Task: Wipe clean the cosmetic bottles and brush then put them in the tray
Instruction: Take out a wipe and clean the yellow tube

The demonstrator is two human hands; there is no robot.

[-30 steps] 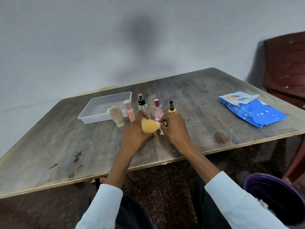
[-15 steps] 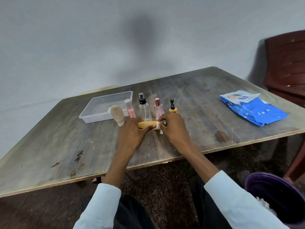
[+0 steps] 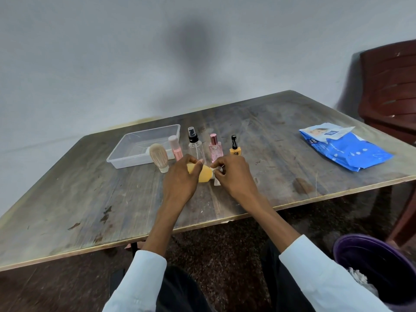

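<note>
My left hand (image 3: 180, 179) grips a yellow bottle (image 3: 203, 173) lying sideways just above the table. My right hand (image 3: 235, 174) pinches a white wipe (image 3: 217, 174) around the bottle's cap end. Behind my hands a row stands upright: a beige brush (image 3: 159, 156), a pink tube (image 3: 175, 147), a clear spray bottle (image 3: 195, 145), a pink perfume bottle (image 3: 215, 147) and a yellow nail-polish bottle (image 3: 235, 146). The clear plastic tray (image 3: 126, 152) sits behind the brush at the left; nothing shows inside it.
A blue pack of wipes (image 3: 344, 147) lies on the wooden table (image 3: 90, 199) at the right. A dark red chair (image 3: 391, 91) stands beyond the table's right corner. A purple bin (image 3: 373, 264) holding used wipes sits on the floor at my right.
The yellow bottle has turned in my left hand, showing its broad side again. My right hand keeps the wipe at the cap end. Everything else stays put.
</note>
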